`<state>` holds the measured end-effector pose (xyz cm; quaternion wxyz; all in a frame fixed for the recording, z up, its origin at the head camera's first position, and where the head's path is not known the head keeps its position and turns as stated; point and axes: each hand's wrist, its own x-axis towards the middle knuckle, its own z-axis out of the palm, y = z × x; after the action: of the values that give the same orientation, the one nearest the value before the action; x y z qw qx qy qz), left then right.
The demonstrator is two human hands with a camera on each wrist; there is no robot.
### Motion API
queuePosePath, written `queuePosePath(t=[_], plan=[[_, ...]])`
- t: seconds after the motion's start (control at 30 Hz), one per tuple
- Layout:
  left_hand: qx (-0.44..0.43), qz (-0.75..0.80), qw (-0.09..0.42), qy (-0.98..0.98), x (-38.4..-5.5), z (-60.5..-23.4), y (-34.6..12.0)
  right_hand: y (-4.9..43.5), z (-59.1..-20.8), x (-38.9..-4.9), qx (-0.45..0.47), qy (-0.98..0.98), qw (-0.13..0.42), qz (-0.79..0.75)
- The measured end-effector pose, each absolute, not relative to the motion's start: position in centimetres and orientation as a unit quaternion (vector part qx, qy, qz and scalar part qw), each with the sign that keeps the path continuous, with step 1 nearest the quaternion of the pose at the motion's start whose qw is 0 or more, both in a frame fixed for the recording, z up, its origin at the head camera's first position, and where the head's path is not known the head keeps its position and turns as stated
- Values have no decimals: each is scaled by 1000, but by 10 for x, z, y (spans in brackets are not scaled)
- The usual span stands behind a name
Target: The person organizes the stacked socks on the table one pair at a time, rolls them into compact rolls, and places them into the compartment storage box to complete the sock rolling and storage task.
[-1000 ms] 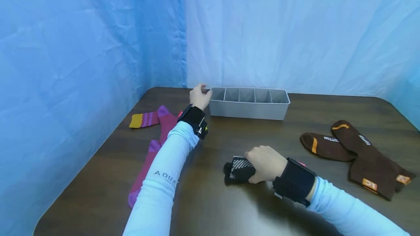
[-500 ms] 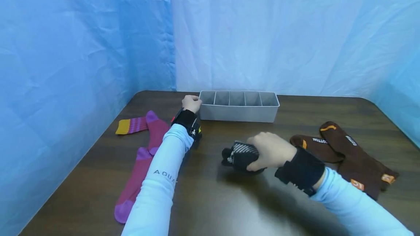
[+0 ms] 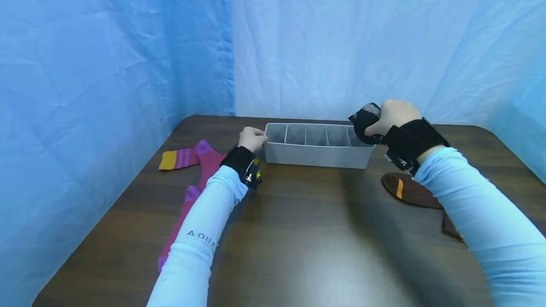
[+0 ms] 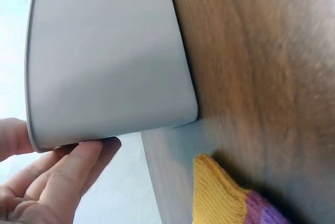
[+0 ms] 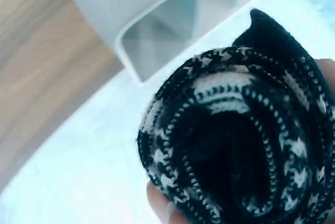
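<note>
My left hand (image 3: 252, 139) grips the rim of a grey divided storage box (image 3: 315, 155) at its left end. In the left wrist view, thumb and fingers pinch the box's (image 4: 104, 67) upper corner. A black-and-white patterned sock roll (image 3: 365, 124) is in my right hand (image 3: 396, 116), held over the box's right end, where it partly covers the last compartment. The right wrist view shows the coiled end of the sock roll (image 5: 172, 150) close up, fingers around it, with the box's open corner beyond. The other compartments look bare.
Magenta socks (image 3: 209, 162) with purple heels and toes lie on the table (image 3: 298, 231) at left, one with a yellow cuff (image 3: 168, 160). Brown socks (image 3: 411, 191) lie at right, partly hidden under my right forearm. Blue sheeting (image 3: 341, 37) hangs behind the table.
My right hand has lifted the sock roll off the table and carried it forward and right to the box's right end. My left hand has come from beside the box to grip its rim.
</note>
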<state>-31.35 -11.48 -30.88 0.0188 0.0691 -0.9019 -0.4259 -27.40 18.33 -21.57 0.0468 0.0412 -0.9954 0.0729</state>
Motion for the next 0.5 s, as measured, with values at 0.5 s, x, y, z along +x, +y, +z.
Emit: queuePosePath(t=[0.5], plan=[[40, -461, 4, -886, -307, -313, -90, 189, -242, -290, -7, -998, 61, -15]])
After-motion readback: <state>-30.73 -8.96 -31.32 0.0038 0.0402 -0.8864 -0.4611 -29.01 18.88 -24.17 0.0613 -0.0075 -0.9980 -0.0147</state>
